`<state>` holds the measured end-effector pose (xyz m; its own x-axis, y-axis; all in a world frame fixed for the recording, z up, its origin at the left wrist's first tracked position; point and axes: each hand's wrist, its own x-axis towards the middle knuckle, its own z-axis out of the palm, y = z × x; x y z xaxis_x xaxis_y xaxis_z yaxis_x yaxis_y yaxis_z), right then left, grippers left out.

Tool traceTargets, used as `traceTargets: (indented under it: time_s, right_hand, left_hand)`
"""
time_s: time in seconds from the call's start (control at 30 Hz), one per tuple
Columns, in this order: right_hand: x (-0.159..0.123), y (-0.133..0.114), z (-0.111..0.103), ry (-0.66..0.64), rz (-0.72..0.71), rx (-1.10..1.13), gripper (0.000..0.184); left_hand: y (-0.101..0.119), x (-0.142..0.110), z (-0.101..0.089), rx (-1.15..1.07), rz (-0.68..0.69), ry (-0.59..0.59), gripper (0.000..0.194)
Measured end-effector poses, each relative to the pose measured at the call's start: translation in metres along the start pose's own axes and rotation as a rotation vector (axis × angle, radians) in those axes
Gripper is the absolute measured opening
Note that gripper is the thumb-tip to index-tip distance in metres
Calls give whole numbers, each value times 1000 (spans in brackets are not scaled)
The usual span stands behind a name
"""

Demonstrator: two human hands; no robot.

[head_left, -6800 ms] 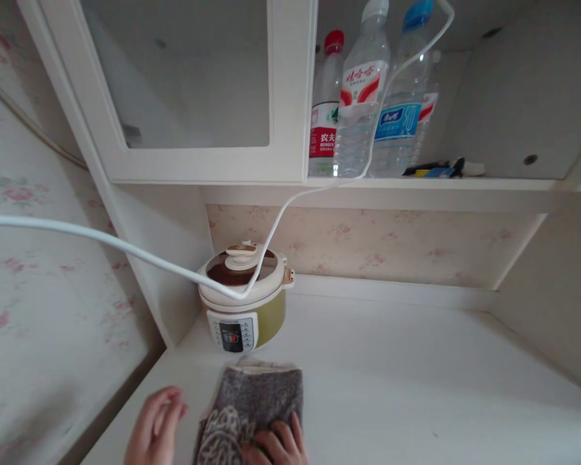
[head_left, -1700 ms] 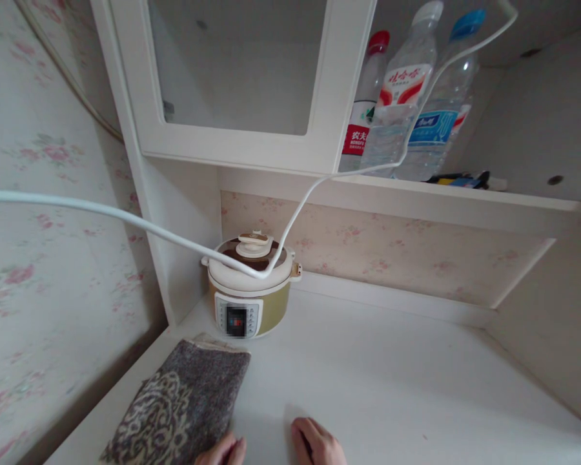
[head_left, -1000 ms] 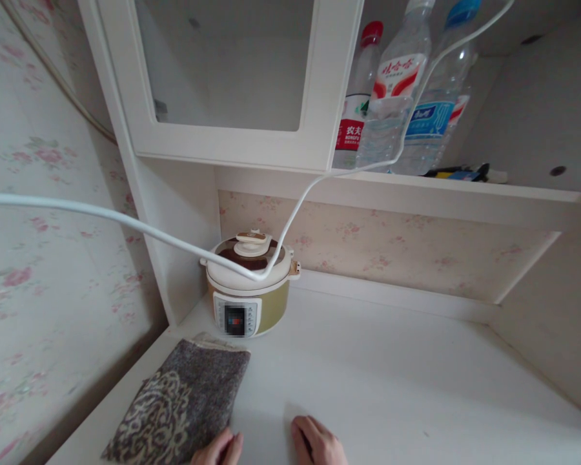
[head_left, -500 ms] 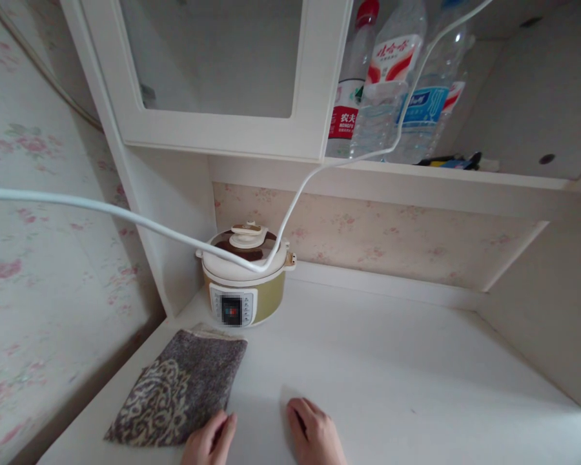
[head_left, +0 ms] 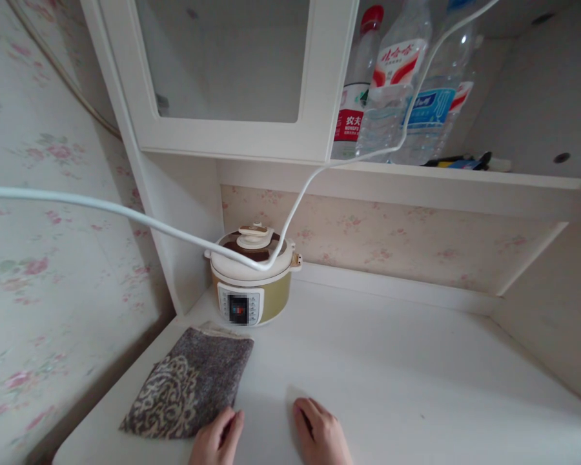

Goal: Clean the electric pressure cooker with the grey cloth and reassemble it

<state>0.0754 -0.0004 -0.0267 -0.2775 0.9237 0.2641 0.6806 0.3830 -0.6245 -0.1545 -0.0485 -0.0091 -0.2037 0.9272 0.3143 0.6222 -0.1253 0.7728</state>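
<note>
My left hand (head_left: pixel 217 436) rests at the front of the white tabletop, fingers loosely curled, with nothing seen in it. It overlaps the near right corner of a folded grey-brown cloth (head_left: pixel 217 361) with a cream scroll pattern; I cannot tell whether it presses on it. A short way to the right, my right hand (head_left: pixel 323 434) lies on the bare surface, its fingers also curled in and holding nothing visible. Behind the cloth stands a green and cream electric cooker (head_left: pixel 275 294), lid on, with a control panel at its front.
A white cable (head_left: pixel 174 231) hangs across the view, passing in front of the cooker's lid. Overhead is a white cabinet (head_left: pixel 232 137) with a glass door. Several plastic bottles (head_left: pixel 392 103) stand on its open shelf. Flowered wallpaper (head_left: pixel 53 258) covers the left wall.
The view has turned slightly left, so the cooker, cloth and cabinet appear a little further right. Both hands keep their places on the table and stay curled.
</note>
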Motion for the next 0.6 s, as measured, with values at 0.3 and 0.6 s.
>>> traceTargets:
  time_s: [0.3,0.6]
  right_hand:
    - [1,-9,-9,-12,15,-10,35]
    - [-3,-18,-15,-37,48,2,33]
  left_hand:
    - [-6,-2,4,-67,-22,-14,43]
    - [13,-4,3,-1,-110,-118,42]
